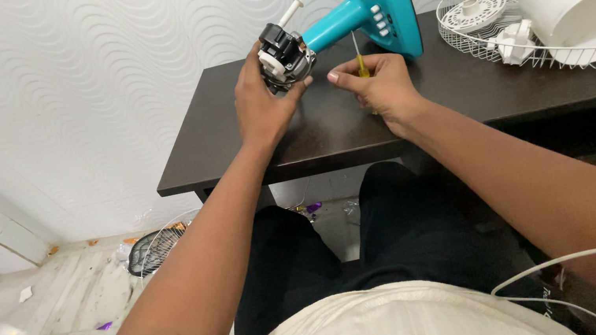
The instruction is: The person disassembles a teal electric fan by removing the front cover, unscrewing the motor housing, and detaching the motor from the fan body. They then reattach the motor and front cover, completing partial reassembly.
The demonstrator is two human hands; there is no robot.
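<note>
The left hand [262,104] has its fingers clamped round the bare fan motor [283,54], held above the dark table [331,126] near its back edge. The right hand [374,86] pinches a yellow-handled screwdriver [360,62] beside it. The teal fan stand [372,4] lies behind; a wire grille [469,37] rests toward the right end.

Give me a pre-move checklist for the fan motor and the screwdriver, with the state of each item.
1. Left hand grips the fan motor: ok.
2. Right hand holds the yellow-handled screwdriver: ok.
3. Screwdriver tip seated on a screw: cannot tell, the shaft is thin and points up beside the teal neck.
4. Teal fan stand supported on the dark table: ok, its base rests there tilted.
5. Removed parts out of the way: ok, white blade lies in the wire grille at the right.
6. Loose screws accounted for: cannot tell.
</note>
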